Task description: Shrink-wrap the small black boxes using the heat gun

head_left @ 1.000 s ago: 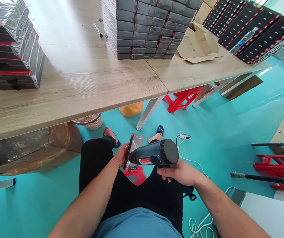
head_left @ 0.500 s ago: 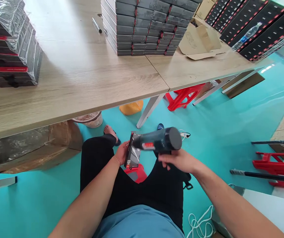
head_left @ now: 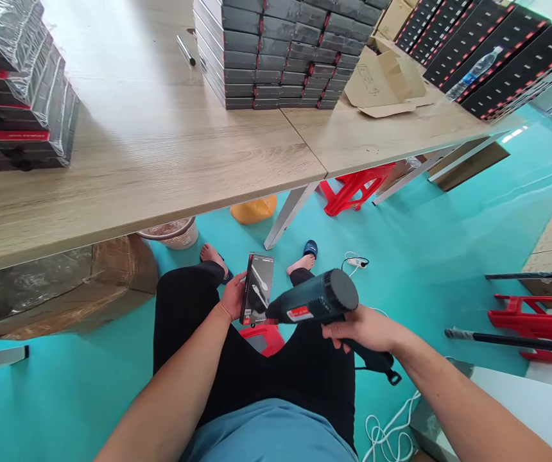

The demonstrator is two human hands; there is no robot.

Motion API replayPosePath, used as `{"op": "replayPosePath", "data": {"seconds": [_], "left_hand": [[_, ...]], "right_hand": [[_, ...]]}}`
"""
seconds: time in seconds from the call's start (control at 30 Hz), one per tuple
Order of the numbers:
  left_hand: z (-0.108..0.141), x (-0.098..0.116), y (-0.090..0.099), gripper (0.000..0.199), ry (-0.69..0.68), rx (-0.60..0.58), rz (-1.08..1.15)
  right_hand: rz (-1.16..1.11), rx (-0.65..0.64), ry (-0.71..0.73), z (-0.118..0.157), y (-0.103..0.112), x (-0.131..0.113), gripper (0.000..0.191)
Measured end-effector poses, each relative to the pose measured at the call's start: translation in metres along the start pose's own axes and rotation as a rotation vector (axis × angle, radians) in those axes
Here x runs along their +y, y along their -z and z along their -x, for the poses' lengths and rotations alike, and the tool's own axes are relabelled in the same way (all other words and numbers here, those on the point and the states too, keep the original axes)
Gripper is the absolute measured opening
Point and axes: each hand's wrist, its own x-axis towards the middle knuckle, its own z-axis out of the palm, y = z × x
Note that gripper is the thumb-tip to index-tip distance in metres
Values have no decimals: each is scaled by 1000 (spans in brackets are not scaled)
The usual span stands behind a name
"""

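Observation:
My left hand (head_left: 233, 296) grips a slim dark retail box (head_left: 258, 282) by its left edge, between my knees. Pale pictures of a cable show on the box's front. In my right hand (head_left: 360, 326) is a dark heat gun (head_left: 317, 300) with a red and white label, my fingers wrapped round its handle. Its nozzle points left at the lower part of the box, overlapping it from my viewpoint. Whether the nozzle touches the box I cannot tell. Below the box, part of a red stool (head_left: 266, 337) shows between my thighs.
A wooden table (head_left: 170, 167) runs ahead of me, bearing stacked dark boxes (head_left: 276, 58), a shrink-wrapped stack (head_left: 16, 96), a metal rod (head_left: 186, 50) and opened cardboard (head_left: 384, 80). Beneath are a bin (head_left: 177, 236) and a yellow bag (head_left: 254, 210). White cable (head_left: 389, 433) lies at right.
The heat gun has moved down and slightly right, its nozzle shifting from the box's upper part to its lower part. The box face has turned more toward me.

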Motion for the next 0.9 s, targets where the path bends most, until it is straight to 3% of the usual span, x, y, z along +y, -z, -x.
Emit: {"op": "replayPosePath", "data": {"seconds": [0.17, 0.3, 0.47, 0.6, 0.67, 0.77, 0.9], "left_hand": [[-5, -1, 7, 43, 44, 11, -30], [-3, 1, 6, 47, 25, -21, -29], [-2, 2, 6, 51, -5, -59, -20], [-3, 3, 7, 55, -62, -55, 5], [-2, 4, 5, 57, -87, -49, 24], [-1, 6, 1, 58, -138, -41, 52], [1, 8, -2, 58, -214, -4, 96]], "right_hand": [[-116, 133, 77, 1, -10, 16, 25], [-95, 28, 4, 1, -10, 16, 25], [-159, 146, 30, 5, -15, 21, 26], [-169, -42, -39, 10, -25, 32, 27], [-236, -10, -5, 10, -31, 35, 29], [-309, 157, 44, 9, -41, 34, 32], [-309, 40, 28, 8, -56, 34, 30]]}}
